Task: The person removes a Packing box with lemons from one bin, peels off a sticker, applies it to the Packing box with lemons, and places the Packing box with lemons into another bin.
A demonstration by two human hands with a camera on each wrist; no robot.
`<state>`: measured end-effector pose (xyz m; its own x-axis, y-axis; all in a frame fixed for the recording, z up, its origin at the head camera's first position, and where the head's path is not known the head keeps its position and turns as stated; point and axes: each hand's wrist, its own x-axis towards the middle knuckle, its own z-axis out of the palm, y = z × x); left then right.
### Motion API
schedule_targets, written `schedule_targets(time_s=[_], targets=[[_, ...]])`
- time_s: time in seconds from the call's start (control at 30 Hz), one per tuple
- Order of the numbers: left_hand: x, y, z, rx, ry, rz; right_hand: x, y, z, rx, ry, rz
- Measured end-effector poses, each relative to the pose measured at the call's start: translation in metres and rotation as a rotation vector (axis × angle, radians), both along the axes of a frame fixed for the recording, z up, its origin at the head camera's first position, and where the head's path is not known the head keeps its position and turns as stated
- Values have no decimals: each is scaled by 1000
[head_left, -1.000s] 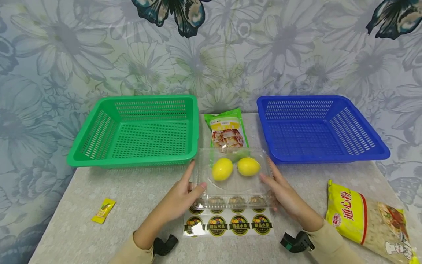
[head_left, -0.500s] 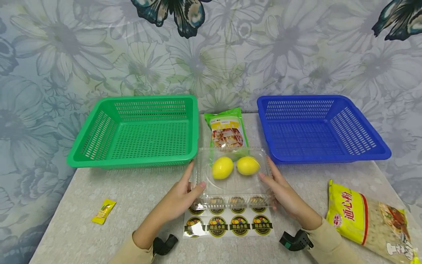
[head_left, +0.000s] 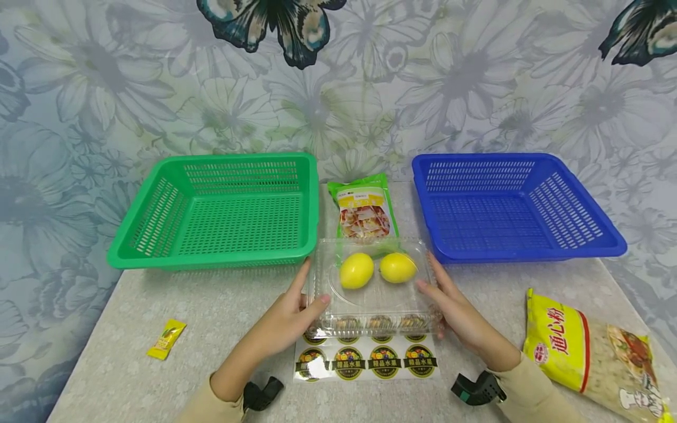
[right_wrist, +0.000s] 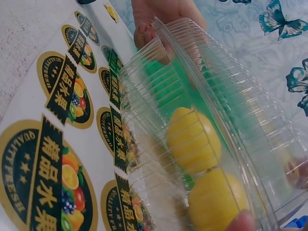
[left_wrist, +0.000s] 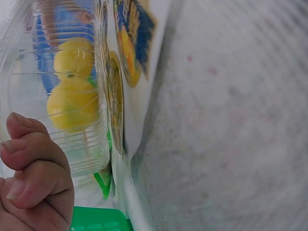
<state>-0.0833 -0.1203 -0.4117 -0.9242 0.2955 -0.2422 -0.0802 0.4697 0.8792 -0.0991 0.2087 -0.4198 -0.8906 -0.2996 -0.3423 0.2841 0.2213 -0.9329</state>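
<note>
When squeezing the clear container point(head_left: 381, 298), expect thin, springy plastic: probably light in itself, stiffer along the ribbed sides than across the broad top, and apt to dent or crack under hard pressure. Located over the rear of the sticker sheet point(head_left: 366, 373) on the worktop point(head_left: 211, 329), between the near corners of the green basket point(head_left: 211, 261) and blue basket point(head_left: 523, 254), partly overlapping the green-edged packet point(head_left: 365, 214) in the head view. Hard to tell whether resting fully or raised slightly. Held by the left hand point(head_left: 292, 316) at the left edge, with thumb over the top and index finger along the side; held likewise by the right hand point(head_left: 459, 305) at the right edge. Likely to carry most of its weight in the two lemons point(head_left: 357, 271), smooth, rounded and lying side by side toward the rear, so liable to roll if tilted. Best gripped midway along both ribbed sides, lightly and level. Looks glossy and perhaps slippery, so rely on the ribs rather than a harder pinch. Avoid pressing down on the top.
</note>
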Motion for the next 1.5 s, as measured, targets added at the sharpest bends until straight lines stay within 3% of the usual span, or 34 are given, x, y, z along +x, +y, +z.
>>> schedule_targets(time_s=[0.47,0.77,1.5], targets=[[1,0,-1,8,-39,11,2,0,0,4,-33,-22],[1,-1,-1,7,-27,17,4,0,2,6,-47,-14],[3,-4,-3,-39,-25,6,7,8,1,94,55,38]])
